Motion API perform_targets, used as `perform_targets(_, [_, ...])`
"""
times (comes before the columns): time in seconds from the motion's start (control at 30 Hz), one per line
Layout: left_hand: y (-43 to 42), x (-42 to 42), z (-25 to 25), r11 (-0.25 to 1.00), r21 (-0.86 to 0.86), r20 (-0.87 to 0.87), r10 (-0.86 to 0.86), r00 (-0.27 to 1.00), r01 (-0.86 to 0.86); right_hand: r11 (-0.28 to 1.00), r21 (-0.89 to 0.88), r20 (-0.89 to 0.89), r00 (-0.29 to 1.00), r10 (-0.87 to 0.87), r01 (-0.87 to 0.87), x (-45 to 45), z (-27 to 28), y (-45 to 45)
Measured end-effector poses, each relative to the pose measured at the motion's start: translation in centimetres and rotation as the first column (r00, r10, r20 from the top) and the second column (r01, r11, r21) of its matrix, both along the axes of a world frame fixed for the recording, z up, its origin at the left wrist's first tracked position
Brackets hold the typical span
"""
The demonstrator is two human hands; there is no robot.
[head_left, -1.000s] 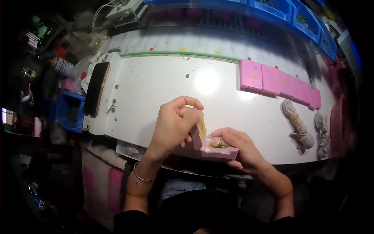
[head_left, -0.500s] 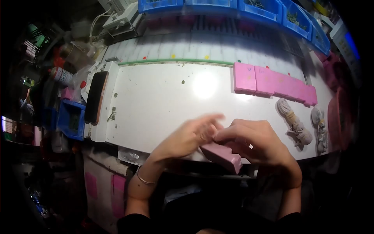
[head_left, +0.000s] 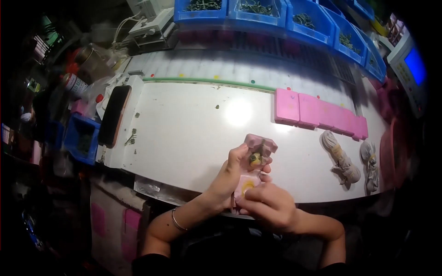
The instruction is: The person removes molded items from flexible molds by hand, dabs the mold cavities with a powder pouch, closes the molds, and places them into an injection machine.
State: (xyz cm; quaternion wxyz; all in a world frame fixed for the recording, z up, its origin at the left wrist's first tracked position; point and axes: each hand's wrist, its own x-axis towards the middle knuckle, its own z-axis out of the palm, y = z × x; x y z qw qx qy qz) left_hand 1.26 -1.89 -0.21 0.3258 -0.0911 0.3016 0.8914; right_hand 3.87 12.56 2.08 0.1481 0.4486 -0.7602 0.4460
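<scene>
Now bends the right hand (head_left: 271, 202) in at five o'clock of the pink mould (head_left: 248, 174), fingertips at the near half (head_left: 239, 187) instead of crowding over the top as half a second ago. Cannot tell from here whether those fingertips pinch anything or only touch the surface. Grasps the mould with the left hand (head_left: 225, 181) along the nine o'clock side, thumb reaching toward the far half (head_left: 253, 138), fingers apparently wrapped behind. No longer hides the inner faces under the palms; lays both halves open along a twelve-to-six line, which, as a judgement, leaves the inside free to look at and handle.

Holds the mould over the near edge of the white worktable (head_left: 184, 129), a little off mid-view toward five o'clock. Shows pale, dusty pink overall. Bears a yellow-ringed hollow (head_left: 247, 185) in the near half, partly behind the right fingers. Carries a yellow-green piece (head_left: 255, 159) in the far half, with a darker streak running toward one o'clock and an uneven, notched end beyond.

Farther off, has two tied cloth bundles (head_left: 338, 158) toward three o'clock, a phone (head_left: 115, 115) toward ten, a row of pink blocks (head_left: 317, 112) between one and two, and blue bins (head_left: 258, 20) from twelve to one.
</scene>
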Motion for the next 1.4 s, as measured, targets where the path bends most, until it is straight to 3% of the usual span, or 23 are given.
perform_targets(0.03, [0.1,0.0,0.3,0.993,-0.114,-0.031,0.001,1.000,-0.004,1.000,-0.002,0.004,1.000,-0.005,0.005,0.2,-0.1,-0.1])
perform_targets(0.07, [0.2,0.0,0.4,0.993,-0.116,-0.035,0.005,0.999,-0.009,1.000,-0.004,0.008,1.000,-0.013,0.013,0.2,0.0,-0.2])
perform_targets(0.13, [0.4,0.2,0.4,0.946,-0.305,-0.199,0.048,0.979,-0.108,0.998,-0.005,0.079,0.995,-0.059,0.059,-0.3,0.6,0.5])
perform_targets(0.17, [0.4,0.4,-0.1,0.921,-0.348,-0.379,0.033,0.925,-0.176,0.994,-0.003,0.151,0.983,-0.108,0.110,-0.7,1.1,0.8])
perform_targets(0.27, [0.1,0.9,1.7,0.923,-0.332,-0.434,0.035,0.900,-0.196,0.918,-0.121,0.465,0.839,-0.283,0.377,-1.8,2.0,0.5])
perform_targets(0.37, [0.0,1.1,1.2,0.929,-0.319,-0.427,0.035,0.903,-0.187,0.913,-0.024,0.596,0.739,-0.313,0.407,-2.4,2.6,0.5])
perform_targets(0.53, [-0.4,1.4,0.5,0.887,-0.396,-0.484,0.018,0.875,-0.237,0.931,0.030,0.482,0.811,-0.332,0.363,-2.8,1.7,0.4])
perform_targets(0.6, [-0.8,1.3,0.5,0.868,-0.469,-0.490,-0.104,0.866,-0.161,0.942,0.048,0.469,0.825,-0.316,0.333,-2.8,1.7,0.6])
perform_targets(0.67, [-0.9,1.2,0.6,0.869,-0.466,-0.495,-0.100,0.863,-0.167,0.936,-0.056,0.682,0.698,-0.220,0.349,-2.7,2.1,0.6])
perform_targets(0.77, [-1.1,1.2,0.8,0.848,-0.501,-0.497,-0.120,0.859,-0.171,0.939,0.075,0.693,0.660,-0.290,0.335,-3.1,3.4,0.4])
perform_targets(0.87, [-1.0,1.3,0.3,0.815,-0.540,-0.495,-0.108,0.862,-0.208,0.939,0.058,0.600,0.740,-0.305,0.340,-3.1,2.3,0.2])
perform_targets(1.0, [-1.0,1.3,-0.1,0.775,-0.580,-0.492,-0.089,0.866,-0.251,0.939,0.092,0.601,0.734,-0.316,0.330,-3.2,1.9,0.4])
perform_targets(1.07, [-0.7,1.0,0.1,0.788,-0.560,-0.489,-0.064,0.870,-0.257,0.929,0.058,0.716,0.633,-0.294,0.366,-3.2,2.1,0.5])
perform_targets(1.13, [-1.0,0.7,0.2,0.798,-0.541,-0.481,-0.035,0.876,-0.265,0.868,0.041,0.662,0.637,-0.395,0.495,-3.3,1.8,0.8])
perform_targets(1.17, [-1.3,0.5,0.3,0.800,-0.569,-0.455,-0.112,0.883,-0.192,0.828,0.093,0.542,0.670,-0.508,0.553,-3.6,1.5,1.2])
perform_targets(1.2, [-1.5,0.2,0.3,0.795,-0.595,-0.427,-0.189,0.884,-0.117,0.829,0.095,0.544,0.669,-0.506,0.550,-3.9,1.2,1.5])
perform_targets(1.27, [-1.4,0.2,0.3,0.790,-0.603,-0.425,-0.201,0.882,-0.110,0.821,0.141,0.163,0.805,-0.570,0.553,-4.1,0.6,2.0])
perform_targets(1.3, [-1.3,0.2,0.0,0.801,-0.587,-0.436,-0.187,0.880,-0.120,0.842,0.118,0.100,0.837,-0.538,0.527,-4.0,0.8,1.8])
perform_targets(1.33, [-1.1,0.3,-0.2,0.811,-0.570,-0.447,-0.171,0.878,-0.132,0.840,0.121,0.101,0.835,-0.541,0.530,-3.8,1.1,1.6])
perform_targets(1.4, [-0.5,0.4,0.0,0.838,-0.518,-0.449,-0.094,0.889,-0.173,0.920,0.171,0.320,0.863,-0.390,0.353,-3.3,1.7,1.1])
